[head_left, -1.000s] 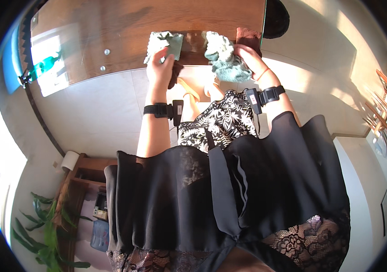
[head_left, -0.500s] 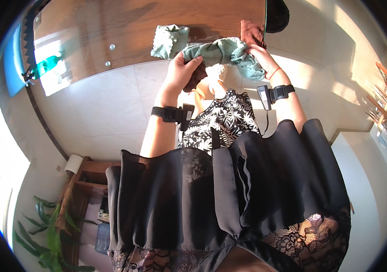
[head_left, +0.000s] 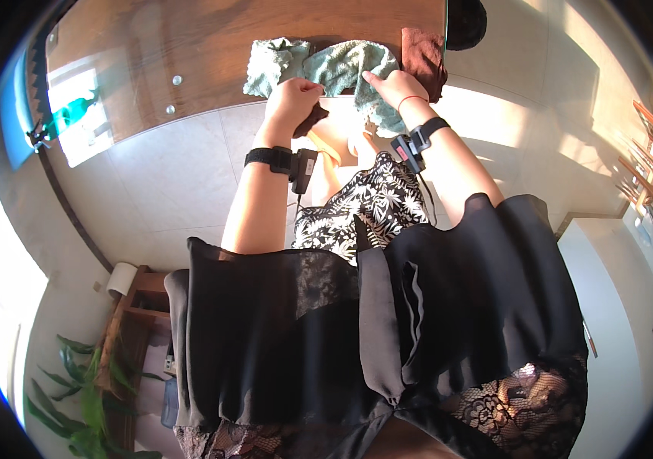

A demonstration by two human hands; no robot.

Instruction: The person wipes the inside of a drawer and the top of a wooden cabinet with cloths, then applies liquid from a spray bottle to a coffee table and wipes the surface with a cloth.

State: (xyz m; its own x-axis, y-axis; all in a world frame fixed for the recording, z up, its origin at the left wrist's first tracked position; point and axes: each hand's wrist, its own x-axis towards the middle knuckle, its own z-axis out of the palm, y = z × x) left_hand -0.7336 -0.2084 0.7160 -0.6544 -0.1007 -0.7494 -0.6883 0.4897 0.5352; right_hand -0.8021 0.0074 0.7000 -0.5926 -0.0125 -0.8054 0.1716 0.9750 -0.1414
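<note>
A pale green cloth (head_left: 351,61) lies crumpled along the table's near edge, one end hanging over it. My right hand (head_left: 399,88) grips this cloth near the hanging end, thumb on top; its other fingers are partly hidden. My left hand (head_left: 292,103) is closed at the cloth's left end, and a dark brown cloth (head_left: 312,121) hangs from under it. Whether the left fingers also pinch the green cloth is hidden. Beside the left hand lies a second, lighter green cloth (head_left: 271,65). A reddish-brown cloth (head_left: 422,57) rests at the table's right corner, just beyond my right hand.
The wooden table (head_left: 212,46) has a glass top, with two small clear discs (head_left: 177,79) on its left part. A teal bottle (head_left: 72,113) stands at the left end. A black rounded object (head_left: 466,23) is right of the table. A wooden chair (head_left: 652,157) is far right.
The green cloth has gone from being stretched between both hands to lying on the table edge. My right hand moved left and inward. My left hand shifted slightly left with the dark brown cloth.
</note>
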